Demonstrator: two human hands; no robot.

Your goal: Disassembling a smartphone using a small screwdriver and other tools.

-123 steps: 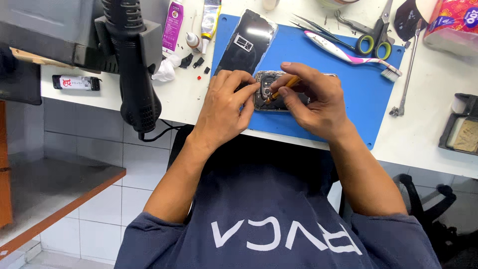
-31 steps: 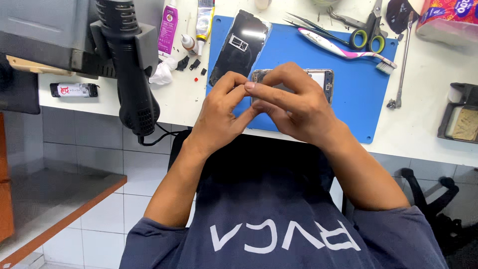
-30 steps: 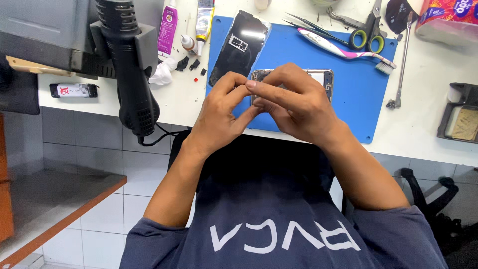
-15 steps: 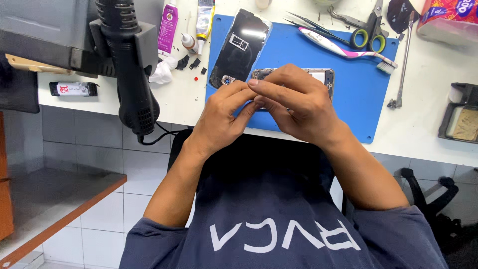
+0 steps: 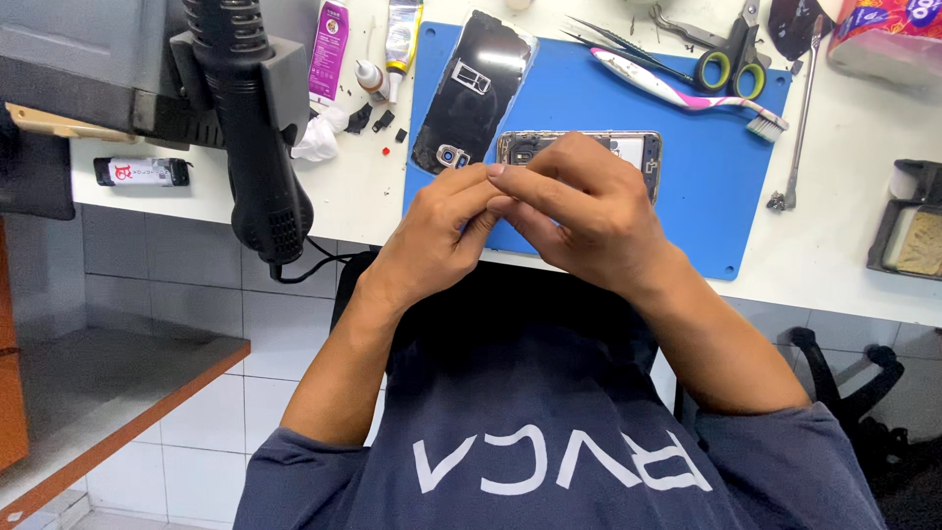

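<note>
My left hand [image 5: 432, 236] and my right hand [image 5: 599, 211] meet fingertip to fingertip just above the near part of a blue mat [image 5: 706, 186]. Both pinch at the same spot, and whatever sits between the fingertips is too small to see. Right behind the fingers an opened phone [image 5: 628, 147] lies flat on the mat with its insides showing, partly hidden by my right hand. Its black back cover [image 5: 476, 88] lies at the mat's far left corner.
A black hot-air gun [image 5: 250, 128] hangs at the left over the white bench edge. Glue tubes [image 5: 402, 34], a small bottle [image 5: 370, 79], tweezers [image 5: 613, 41], scissors [image 5: 731, 59], a toothbrush [image 5: 687, 93] and a dark tray [image 5: 908, 226] lie around the mat.
Four seconds ago both hands pressed on the phone, the right with an orange tool. They have since come off it and pinch together nearer me. Almost nothing moved in the last second.
</note>
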